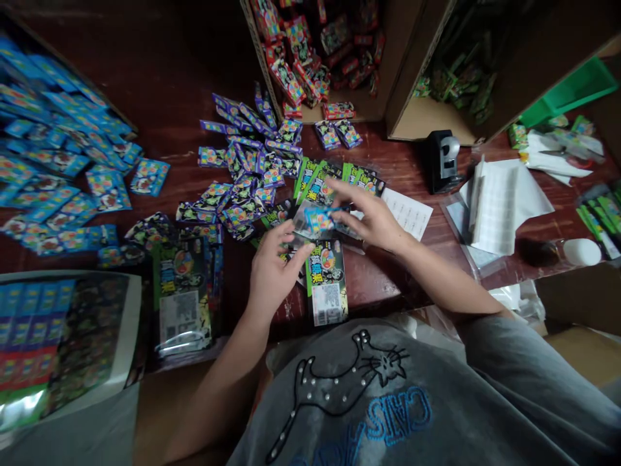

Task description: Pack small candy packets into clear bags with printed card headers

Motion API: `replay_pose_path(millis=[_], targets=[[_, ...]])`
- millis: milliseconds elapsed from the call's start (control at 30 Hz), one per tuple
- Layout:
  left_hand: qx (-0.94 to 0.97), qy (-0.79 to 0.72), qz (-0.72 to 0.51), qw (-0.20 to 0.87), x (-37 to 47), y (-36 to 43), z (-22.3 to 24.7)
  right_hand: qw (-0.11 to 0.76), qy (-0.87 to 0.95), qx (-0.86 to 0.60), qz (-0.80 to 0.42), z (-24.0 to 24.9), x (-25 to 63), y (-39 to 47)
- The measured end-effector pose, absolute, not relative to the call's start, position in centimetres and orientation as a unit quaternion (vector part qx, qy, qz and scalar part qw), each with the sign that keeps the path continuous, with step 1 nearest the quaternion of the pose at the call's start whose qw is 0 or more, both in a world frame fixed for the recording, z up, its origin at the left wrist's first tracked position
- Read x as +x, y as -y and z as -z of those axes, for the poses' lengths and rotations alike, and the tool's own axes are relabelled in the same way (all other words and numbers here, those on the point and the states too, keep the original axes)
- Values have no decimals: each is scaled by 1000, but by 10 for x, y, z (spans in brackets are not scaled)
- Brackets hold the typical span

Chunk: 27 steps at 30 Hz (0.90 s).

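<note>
My left hand (274, 268) is closed on the left edge of a small clear plastic bag (301, 219), thumb below and fingers behind. A blue snack packet (319, 220) shows at the bag, between my hands. On its right side, my right hand (371, 219) has its fingers apart, one tip at the packet's end; whether it touches is blurred. Just under my hands lies a black and green printed card (327, 285) with a white label. More green and black cards (317, 184) lie fanned out behind.
Purple packets (247, 175) and blue packets (58, 162) are heaped at the left. Open cartons hold red packets (301, 58) and green packets (451, 84). A tape dispenser (441, 162), label sheets (495, 207) and a bottle (579, 252) stand right. Packed bags (184, 298) lie left.
</note>
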State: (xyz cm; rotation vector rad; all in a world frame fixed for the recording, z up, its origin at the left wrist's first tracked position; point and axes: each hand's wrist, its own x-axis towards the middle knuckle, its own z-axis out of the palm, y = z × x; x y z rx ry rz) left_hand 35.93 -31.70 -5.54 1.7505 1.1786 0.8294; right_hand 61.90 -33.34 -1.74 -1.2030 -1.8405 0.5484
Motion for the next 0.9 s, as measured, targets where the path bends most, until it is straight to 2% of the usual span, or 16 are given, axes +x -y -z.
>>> replay_pose_path(millis=[100,267,367,533,667,833,900], targets=[[674,-519,-305,429,355,325,73,508,629,-559,-186,58,605,333],[652,-525,-283,469,353,338,81,456,650,-546,-267,85,594,352],[625,-513,-280,518,354,343,80,453,646,-517,-332,78,602,362],[536,-449,-271,662,361,353,72,490,609,-476,-402,61,614,364],[533,-435,-301,661,361,362,62,480,623,-455,-418,47,615,366],[553,-427,-315,642,350,367,61,361,735,-423,-388,22,616,375],[556,-436,-323,629,344,368,63,350,755,-434,-344,18,615,381]])
